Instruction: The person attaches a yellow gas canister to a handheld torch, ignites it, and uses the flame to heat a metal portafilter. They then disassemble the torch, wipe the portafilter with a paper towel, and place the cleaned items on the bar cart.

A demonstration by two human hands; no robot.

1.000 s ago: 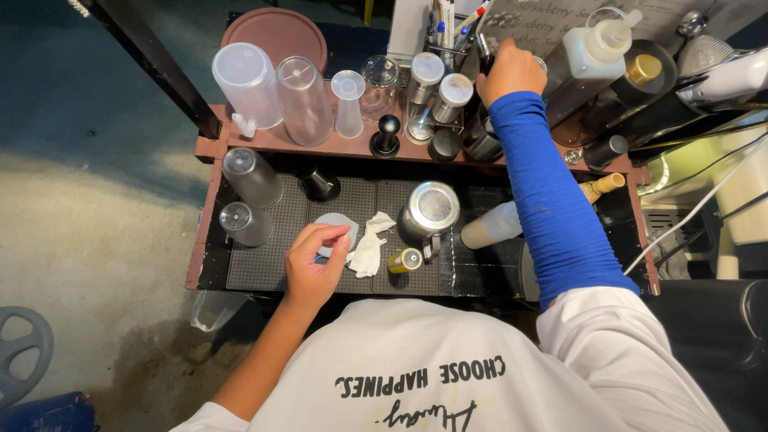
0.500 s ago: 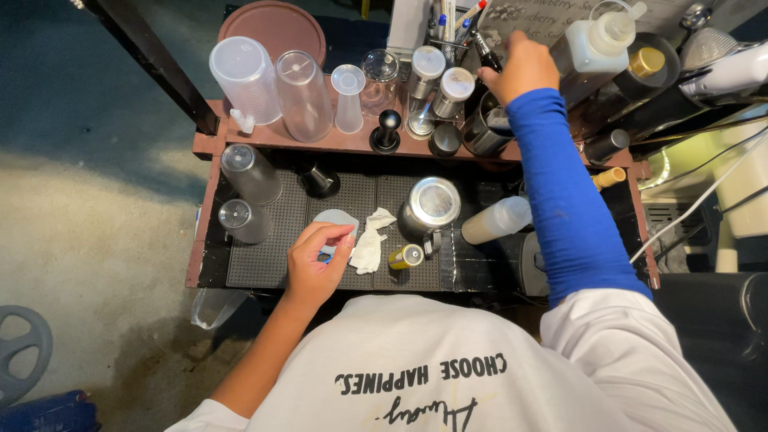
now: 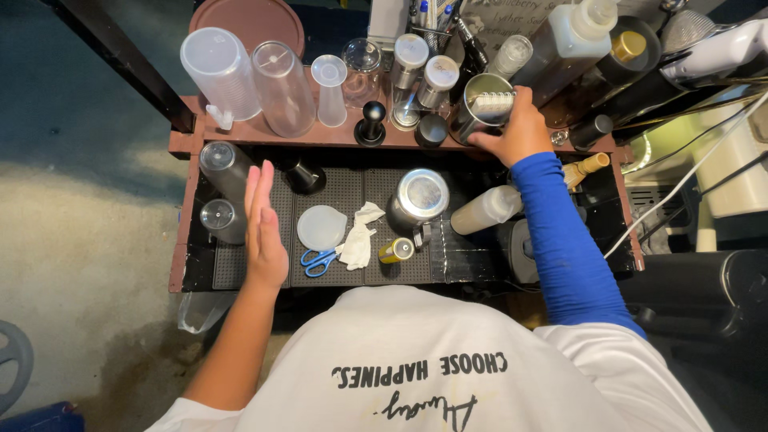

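I see the left hand (image 3: 262, 228) has let go the blue scissors (image 3: 318, 260), now lying on the counter (image 3: 362, 138) mat, fingers spread flat above. Right hand (image 3: 518, 132) dropped from the back pens to wrap the steel cup (image 3: 478, 117) on the ledge; pick-up under way

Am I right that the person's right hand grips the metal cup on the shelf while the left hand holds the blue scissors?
Not quite. In the head view the right hand does grip the metal cup, but the left hand is open and empty; the blue scissors lie on the black mat beside it.
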